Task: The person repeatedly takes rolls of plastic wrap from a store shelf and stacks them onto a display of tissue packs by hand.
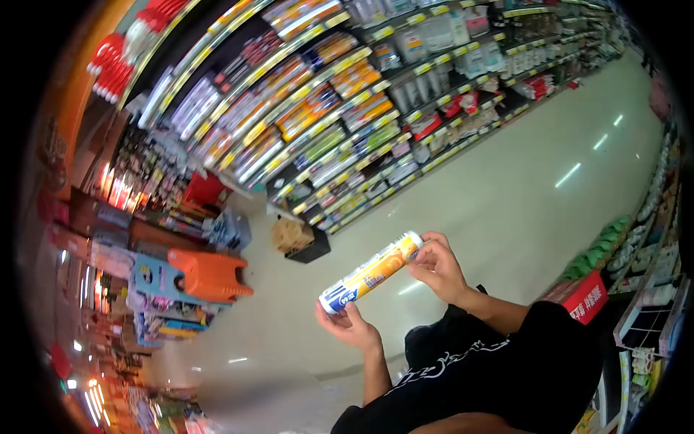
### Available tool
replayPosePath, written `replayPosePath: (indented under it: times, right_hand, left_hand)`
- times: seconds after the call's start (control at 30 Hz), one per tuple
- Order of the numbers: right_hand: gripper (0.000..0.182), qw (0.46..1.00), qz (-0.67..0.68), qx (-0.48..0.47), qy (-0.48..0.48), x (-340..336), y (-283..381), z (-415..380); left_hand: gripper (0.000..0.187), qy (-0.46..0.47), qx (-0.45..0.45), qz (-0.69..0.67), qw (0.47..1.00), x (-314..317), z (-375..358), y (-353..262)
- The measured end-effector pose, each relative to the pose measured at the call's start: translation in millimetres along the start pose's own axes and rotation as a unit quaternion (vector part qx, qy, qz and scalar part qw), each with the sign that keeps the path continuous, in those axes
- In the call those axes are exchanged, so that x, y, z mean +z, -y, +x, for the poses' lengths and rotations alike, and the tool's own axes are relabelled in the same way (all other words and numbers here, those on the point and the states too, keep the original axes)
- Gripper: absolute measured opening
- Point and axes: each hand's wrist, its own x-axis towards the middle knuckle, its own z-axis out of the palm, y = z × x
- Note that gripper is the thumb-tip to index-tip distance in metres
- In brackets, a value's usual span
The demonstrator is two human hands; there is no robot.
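A tube-shaped package [372, 272] with an orange, white and blue printed label is held up in front of my body, tilted in the head view. My left hand [353, 329] grips its lower-left end, the thumb on the near side and fingers around the end. At the upper-right end, my right hand [439, 269] closes on the tube with thumb and fingers. The printing is too small to read. Below the hands is a black shirt [491, 369] with white lettering.
Store shelves [318, 94] full of packaged goods run across the top. A dark bin [309, 246] stands at their near end. Left of it is an orange plastic stool [210, 275]. On the right, a red box [578, 296] sits by another shelf. Pale shiny floor [506, 210] lies between.
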Motion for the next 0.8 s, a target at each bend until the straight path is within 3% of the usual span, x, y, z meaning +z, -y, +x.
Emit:
replayPosePath:
  times: [0.3,0.33,0.4,0.47,0.53,0.8]
  right_hand:
    - [0.022,0.985,0.042,-0.108,-0.126,-55.4,9.4,88.9]
    - [0.021,0.983,0.045,-0.12,-0.131,-58.4,13.0,103.7]
    - [0.02,0.982,-0.013,-0.132,-0.138,-72.2,2.4,138.5]
    - [0.02,0.977,-0.071,-0.145,-0.142,-76.6,-2.8,172.4]
    - [0.021,0.98,-0.005,-0.124,-0.154,-75.4,-0.3,217.0]
    - [0.031,0.974,0.013,-0.173,-0.148,-79.3,-9.0,373.2]
  left_hand:
    - [0.075,0.117,0.029,-0.019,0.993,131.9,40.1,34.6]
    - [0.075,0.117,0.027,-0.023,0.993,144.8,47.7,38.2]
    - [0.079,0.146,-0.06,-0.107,0.982,171.1,67.0,47.6]
    - [0.081,0.153,-0.07,-0.141,0.976,194.0,90.4,69.5]
    - [0.082,0.158,-0.073,-0.185,0.967,221.8,120.8,90.4]
    - [0.075,0.16,-0.064,-0.26,0.95,317.9,236.7,151.6]
